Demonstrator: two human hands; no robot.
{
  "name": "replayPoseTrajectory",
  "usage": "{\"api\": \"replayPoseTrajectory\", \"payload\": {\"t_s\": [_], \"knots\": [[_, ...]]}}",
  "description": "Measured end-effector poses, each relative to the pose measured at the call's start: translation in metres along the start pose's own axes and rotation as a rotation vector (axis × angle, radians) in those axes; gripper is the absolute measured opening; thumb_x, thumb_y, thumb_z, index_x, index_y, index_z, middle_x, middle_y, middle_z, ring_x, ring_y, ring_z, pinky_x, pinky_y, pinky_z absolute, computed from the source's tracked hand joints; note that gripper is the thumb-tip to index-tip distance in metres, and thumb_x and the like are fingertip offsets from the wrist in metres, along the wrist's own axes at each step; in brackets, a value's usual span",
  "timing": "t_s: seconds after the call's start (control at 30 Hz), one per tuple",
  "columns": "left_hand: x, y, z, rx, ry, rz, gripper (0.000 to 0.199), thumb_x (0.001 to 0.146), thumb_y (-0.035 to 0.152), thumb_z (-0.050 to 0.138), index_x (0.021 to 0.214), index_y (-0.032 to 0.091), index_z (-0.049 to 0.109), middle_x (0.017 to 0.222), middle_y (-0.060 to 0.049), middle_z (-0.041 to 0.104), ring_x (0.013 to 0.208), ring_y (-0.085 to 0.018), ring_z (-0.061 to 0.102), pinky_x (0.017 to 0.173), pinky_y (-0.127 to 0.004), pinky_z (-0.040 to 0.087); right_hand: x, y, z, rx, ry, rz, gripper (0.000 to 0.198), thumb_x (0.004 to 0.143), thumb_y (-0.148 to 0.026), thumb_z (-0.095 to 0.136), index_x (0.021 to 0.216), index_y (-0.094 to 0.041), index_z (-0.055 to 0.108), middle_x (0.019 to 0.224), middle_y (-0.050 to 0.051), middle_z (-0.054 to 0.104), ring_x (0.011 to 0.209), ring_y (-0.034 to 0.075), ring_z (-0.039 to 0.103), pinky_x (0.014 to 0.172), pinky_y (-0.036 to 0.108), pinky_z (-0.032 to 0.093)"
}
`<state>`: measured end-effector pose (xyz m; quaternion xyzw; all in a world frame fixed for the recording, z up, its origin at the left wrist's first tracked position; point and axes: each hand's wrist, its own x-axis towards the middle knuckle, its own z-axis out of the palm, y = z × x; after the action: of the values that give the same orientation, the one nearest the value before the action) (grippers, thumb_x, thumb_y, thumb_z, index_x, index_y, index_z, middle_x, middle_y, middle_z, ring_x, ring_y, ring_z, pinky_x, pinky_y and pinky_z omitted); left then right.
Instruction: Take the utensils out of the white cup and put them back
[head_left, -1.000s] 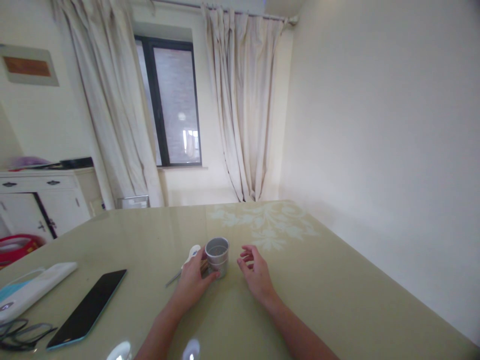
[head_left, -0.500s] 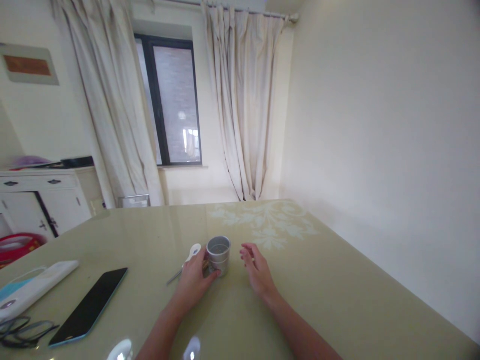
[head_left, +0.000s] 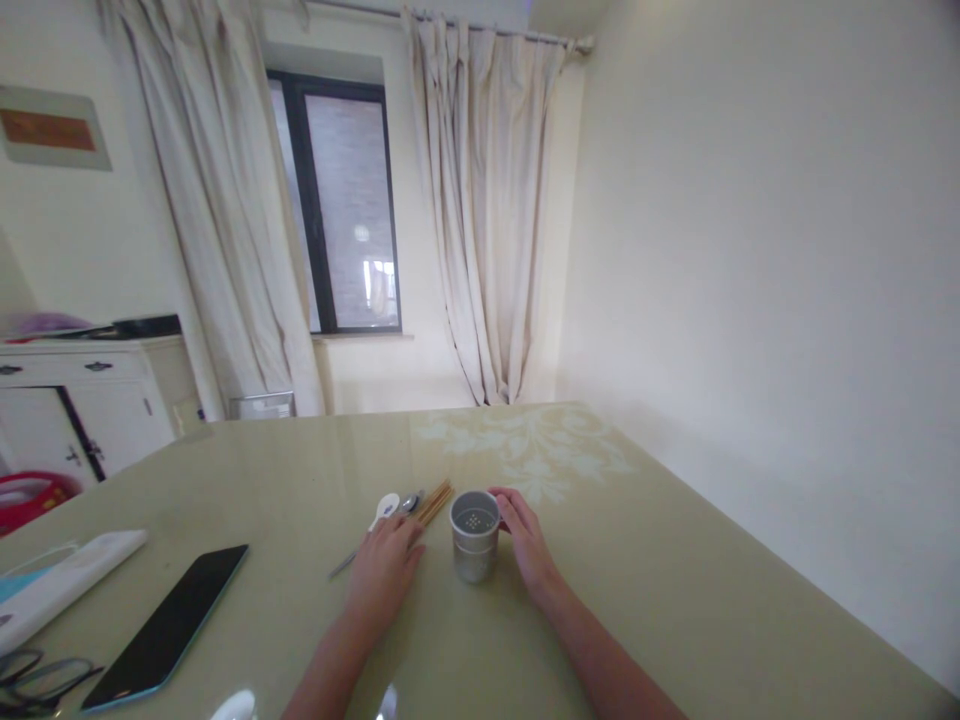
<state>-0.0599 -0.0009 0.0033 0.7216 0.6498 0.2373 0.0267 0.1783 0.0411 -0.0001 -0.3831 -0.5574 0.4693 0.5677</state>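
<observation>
A grey cup [head_left: 475, 545] stands upright on the table, with a cluster of light dots, like holes, on its inside bottom. My right hand [head_left: 527, 545] is closed against the cup's right side, fingers curving behind the rim. Left of the cup, my left hand [head_left: 386, 575] lies low over the utensils, its fingers apart and its fingertips by the near ends of a bundle of wooden chopsticks [head_left: 436, 503]. Beyond that hand lie a white spoon [head_left: 387, 506] and a metal spoon [head_left: 410, 502]. A thin grey handle [head_left: 343, 564] sticks out at its left.
On the left of the glossy table [head_left: 675, 580] lie a black-screened phone [head_left: 169, 630], a white power strip or box [head_left: 71, 590] and dark-framed glasses [head_left: 49, 680]. A wall [head_left: 787, 350] runs along the table's right side. A white cabinet [head_left: 112, 400] stands at the far left.
The cup has moved right and slightly nearer. My left hand has let go of it, and my right hand has come to hold it. The chopsticks and metal spoon now show.
</observation>
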Motion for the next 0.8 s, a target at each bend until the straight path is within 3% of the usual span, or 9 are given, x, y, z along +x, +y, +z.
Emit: {"api": "replayPoseTrajectory", "payload": {"t_s": [0.13, 0.37, 0.53, 0.7, 0.8], "knots": [[-0.002, -0.006, -0.001, 0.126, 0.009, -0.072, 0.02, 0.094, 0.024, 0.054, 0.098, 0.026, 0.073, 0.112, -0.01, 0.075, 0.111, -0.033, 0.067, 0.093, -0.044, 0.049, 0.001, 0.001, 0.001, 0.034, -0.019, 0.013, 0.059, 0.089, -0.078, 0.062, 0.108, -0.023, 0.073, 0.104, 0.008, 0.078, 0.101, 0.028, 0.072, 0.093, 0.041, 0.056], [-0.003, -0.002, 0.005, 0.011, 0.005, -0.084, 0.015, 0.092, 0.022, 0.057, 0.09, 0.025, 0.072, 0.099, -0.008, 0.075, 0.103, -0.03, 0.069, 0.09, -0.04, 0.049, -0.003, -0.005, 0.001, 0.046, -0.069, 0.019, 0.054, 0.09, -0.073, 0.064, 0.101, -0.022, 0.075, 0.096, 0.007, 0.079, 0.092, 0.026, 0.073, 0.083, 0.036, 0.056], [-0.001, 0.001, 0.007, 0.029, 0.028, -0.061, 0.015, 0.094, 0.025, 0.054, 0.086, 0.024, 0.067, 0.099, -0.01, 0.075, 0.105, -0.032, 0.069, 0.093, -0.044, 0.05, -0.004, -0.007, 0.003, 0.036, -0.123, -0.002, 0.055, 0.092, -0.073, 0.062, 0.096, -0.021, 0.076, 0.096, 0.007, 0.079, 0.093, 0.027, 0.072, 0.085, 0.037, 0.055], [0.0, 0.02, -0.002, -0.307, 0.218, -0.066, 0.034, 0.107, 0.039, 0.034, 0.102, 0.024, 0.064, 0.094, -0.008, 0.073, 0.089, -0.027, 0.071, 0.082, -0.039, 0.055, -0.009, -0.023, 0.003, -0.116, -0.015, -0.16, 0.057, 0.099, -0.074, 0.052, 0.103, -0.023, 0.076, 0.103, 0.009, 0.077, 0.103, 0.028, 0.07, 0.095, 0.04, 0.054], [-0.006, 0.038, -0.009, -0.433, 0.28, 0.128, 0.036, 0.108, 0.045, 0.037, 0.106, 0.027, 0.068, 0.099, -0.007, 0.073, 0.095, -0.025, 0.071, 0.088, -0.038, 0.057, -0.02, -0.036, 0.005, -0.206, 0.0, -0.342, 0.045, 0.104, -0.064, 0.051, 0.113, -0.027, 0.076, 0.116, 0.009, 0.073, 0.115, 0.028, 0.065, 0.106, 0.042, 0.049]]}}
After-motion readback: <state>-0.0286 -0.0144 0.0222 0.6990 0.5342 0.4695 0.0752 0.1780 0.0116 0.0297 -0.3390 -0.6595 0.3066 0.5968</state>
